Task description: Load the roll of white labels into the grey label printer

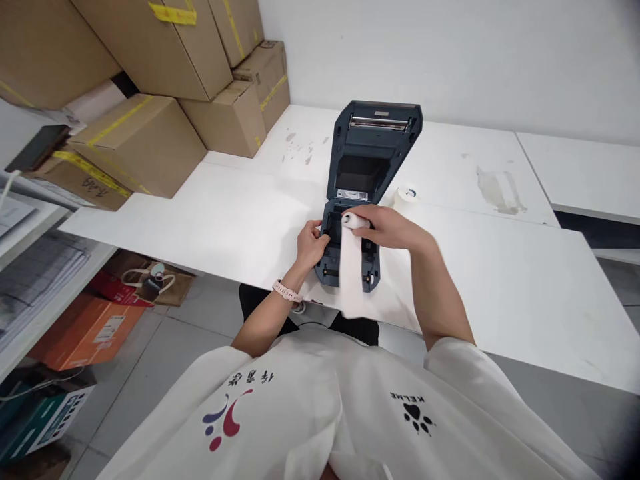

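Note:
A dark label printer (pixel 373 150) stands on the white table with its lid raised. My right hand (pixel 387 227) is closed around a roll of white label paper (pixel 352 267) over the printer's open bay. A strip of the paper hangs from the roll, past the printer's front edge toward me. My left hand (pixel 313 243) grips the left side of the printer body, its thumb at the rim of the bay. Behind my right hand, another white roll (pixel 406 195) lies on the table, partly hidden.
Cardboard boxes (pixel 135 140) with yellow tape are stacked at the back left of the white table (pixel 240 220). A white wall rises behind. Shelves with papers (pixel 40 280) stand at the left, and an orange box (pixel 87 330) sits on the floor there.

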The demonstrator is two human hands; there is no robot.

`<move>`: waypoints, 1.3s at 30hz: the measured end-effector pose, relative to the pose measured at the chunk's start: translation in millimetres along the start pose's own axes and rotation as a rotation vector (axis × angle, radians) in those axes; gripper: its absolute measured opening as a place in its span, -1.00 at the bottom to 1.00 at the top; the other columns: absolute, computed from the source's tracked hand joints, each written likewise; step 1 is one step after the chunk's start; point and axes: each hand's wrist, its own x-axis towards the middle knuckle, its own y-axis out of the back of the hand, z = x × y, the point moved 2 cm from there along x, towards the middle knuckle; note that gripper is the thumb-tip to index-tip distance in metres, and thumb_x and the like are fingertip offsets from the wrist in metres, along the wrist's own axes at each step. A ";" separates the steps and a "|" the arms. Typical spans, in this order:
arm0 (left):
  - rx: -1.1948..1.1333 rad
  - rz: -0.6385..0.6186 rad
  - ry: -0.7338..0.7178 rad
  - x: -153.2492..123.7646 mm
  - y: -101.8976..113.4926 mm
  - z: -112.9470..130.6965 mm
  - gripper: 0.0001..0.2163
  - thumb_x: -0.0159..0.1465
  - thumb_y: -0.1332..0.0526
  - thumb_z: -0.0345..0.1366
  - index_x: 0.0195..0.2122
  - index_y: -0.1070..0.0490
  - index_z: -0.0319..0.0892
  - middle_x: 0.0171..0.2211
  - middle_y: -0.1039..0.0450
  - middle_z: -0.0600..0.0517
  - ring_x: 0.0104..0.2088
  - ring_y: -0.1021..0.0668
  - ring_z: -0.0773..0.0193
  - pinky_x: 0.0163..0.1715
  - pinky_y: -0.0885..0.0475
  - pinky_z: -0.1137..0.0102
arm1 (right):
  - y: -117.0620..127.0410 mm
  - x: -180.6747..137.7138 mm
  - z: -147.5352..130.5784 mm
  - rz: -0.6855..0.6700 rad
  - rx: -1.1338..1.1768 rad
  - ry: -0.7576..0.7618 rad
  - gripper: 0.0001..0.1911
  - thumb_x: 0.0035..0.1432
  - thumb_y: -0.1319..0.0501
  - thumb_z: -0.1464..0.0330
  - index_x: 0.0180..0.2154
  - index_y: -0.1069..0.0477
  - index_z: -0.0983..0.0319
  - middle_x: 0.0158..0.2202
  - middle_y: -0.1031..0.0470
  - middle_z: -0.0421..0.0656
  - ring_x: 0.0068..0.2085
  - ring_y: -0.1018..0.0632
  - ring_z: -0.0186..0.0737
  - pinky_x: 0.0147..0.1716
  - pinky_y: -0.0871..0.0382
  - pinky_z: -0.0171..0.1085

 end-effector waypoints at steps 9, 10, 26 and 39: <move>-0.013 0.015 0.024 -1.2 -1.5 -6.1 -0.62 0.10 -0.23 -0.40 -0.01 -0.44 -0.14 -0.45 -0.26 0.17 -0.46 -0.34 0.34 -0.41 -0.23 0.40 | -51.1 29.1 -18.9 -0.167 -0.469 -0.184 -0.59 0.30 -0.13 0.47 0.14 -0.47 0.39 0.08 -0.58 0.19 0.13 -0.55 0.23 0.13 -0.33 0.06; -0.020 0.021 0.023 -2.0 -1.4 -5.8 -0.61 0.10 -0.24 -0.39 -0.01 -0.44 -0.14 -0.39 -0.34 0.13 -0.42 -0.39 0.33 -0.38 -0.27 0.40 | -51.6 19.4 -22.0 -0.130 -0.458 -0.181 -0.58 0.34 -0.10 0.44 0.17 -0.45 0.38 0.10 -0.57 0.18 0.14 -0.54 0.22 0.13 -0.34 0.06; -0.177 -0.147 0.090 0.2 -4.9 -6.0 -0.41 0.11 -0.34 -0.31 0.19 -0.28 -0.11 0.26 -0.37 -0.17 0.18 -0.49 0.08 0.05 -0.46 0.28 | -118.1 -89.7 -62.8 0.423 -0.063 -0.113 -0.60 0.46 -0.10 0.26 0.25 -0.40 0.01 0.32 -0.45 -0.08 0.36 -0.44 0.05 0.28 -0.37 0.24; -0.164 -0.158 0.136 -14.2 0.0 2.2 -0.33 0.19 -0.40 -0.17 0.30 -0.23 -0.12 0.32 -0.32 -0.22 0.26 -0.46 0.02 0.09 -0.48 0.27 | -117.9 -94.3 -55.1 0.375 0.000 -0.084 -0.55 0.42 -0.18 0.15 0.27 -0.37 0.03 0.39 -0.37 -0.08 0.40 -0.37 0.07 0.30 -0.32 0.23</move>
